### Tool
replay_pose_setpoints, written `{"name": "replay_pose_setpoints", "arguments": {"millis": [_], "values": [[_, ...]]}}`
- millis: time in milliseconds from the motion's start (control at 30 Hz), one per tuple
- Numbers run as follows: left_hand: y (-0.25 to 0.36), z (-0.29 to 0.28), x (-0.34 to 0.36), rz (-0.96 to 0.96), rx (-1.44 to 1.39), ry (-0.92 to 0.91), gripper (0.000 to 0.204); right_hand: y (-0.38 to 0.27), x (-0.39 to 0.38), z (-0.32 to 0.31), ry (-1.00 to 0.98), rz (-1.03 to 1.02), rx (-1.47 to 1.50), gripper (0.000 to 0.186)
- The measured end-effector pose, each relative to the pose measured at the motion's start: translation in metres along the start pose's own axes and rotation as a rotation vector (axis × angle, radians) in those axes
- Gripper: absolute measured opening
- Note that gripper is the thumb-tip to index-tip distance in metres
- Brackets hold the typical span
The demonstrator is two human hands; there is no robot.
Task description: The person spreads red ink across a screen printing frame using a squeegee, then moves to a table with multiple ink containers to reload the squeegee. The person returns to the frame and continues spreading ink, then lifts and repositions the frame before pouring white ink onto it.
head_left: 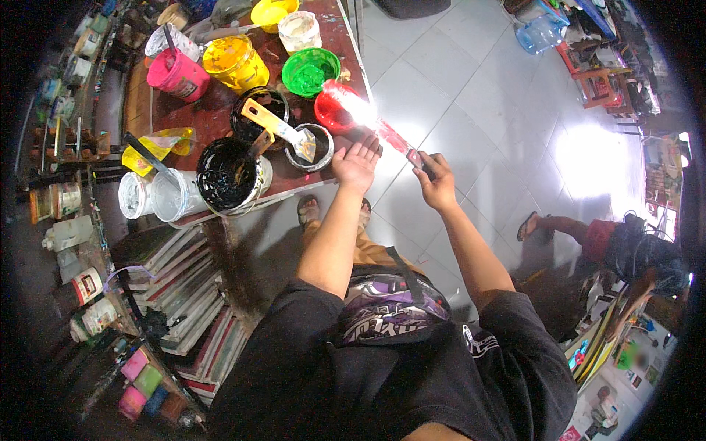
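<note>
My right hand (438,184) is closed round the dark handle of a red-smeared spatula (395,140). Its long blade points up and to the left, and glare washes out its middle. The blade's far end reaches over a red tub (331,114) at the table's edge. Beneath the blade, my left hand (356,166) is held out palm up, fingers stretched and holding nothing. Just left of that hand is a small tub (312,163) with dark residue, and a yellow-handled scraper (268,121) rests across it. A green paint tub (310,72) stands behind the red one.
The stained dark-red table (170,109) also carries black paint buckets (228,173), a yellow bucket (235,63), a pink tub (178,76) and clear containers (176,195). Stacked frames (180,290) lie below it. Another person's leg (562,226) shows at right on the tiled floor (471,95).
</note>
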State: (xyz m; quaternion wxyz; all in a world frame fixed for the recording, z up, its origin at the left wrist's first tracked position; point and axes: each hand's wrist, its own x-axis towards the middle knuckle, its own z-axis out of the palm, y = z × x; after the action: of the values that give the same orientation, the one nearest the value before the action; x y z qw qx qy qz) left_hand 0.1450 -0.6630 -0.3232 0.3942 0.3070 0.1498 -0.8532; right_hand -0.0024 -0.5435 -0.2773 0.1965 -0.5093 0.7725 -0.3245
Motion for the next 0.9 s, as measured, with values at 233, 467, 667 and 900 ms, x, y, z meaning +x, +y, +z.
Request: {"name": "replay_pose_setpoints", "arguments": {"millis": [233,467,667,900], "values": [[-0.001,-0.002,0.0,0.012,0.046,-0.032,0.061,-0.013,-0.015,-0.02,-0.179,0.168,-0.285,0.037],[-0.002,0.002,-0.002,0.026,0.065,0.06,0.057,-0.026,-0.028,-0.056,-0.27,0.212,-0.303,0.036],[-0.001,-0.007,0.006,0.019,0.04,0.063,0.055,-0.041,-0.03,-0.078,-0.335,0.215,-0.354,0.033],[-0.001,-0.01,0.01,0.014,0.011,0.085,0.052,-0.042,-0.037,-0.088,-0.278,0.204,-0.308,0.036]]}}
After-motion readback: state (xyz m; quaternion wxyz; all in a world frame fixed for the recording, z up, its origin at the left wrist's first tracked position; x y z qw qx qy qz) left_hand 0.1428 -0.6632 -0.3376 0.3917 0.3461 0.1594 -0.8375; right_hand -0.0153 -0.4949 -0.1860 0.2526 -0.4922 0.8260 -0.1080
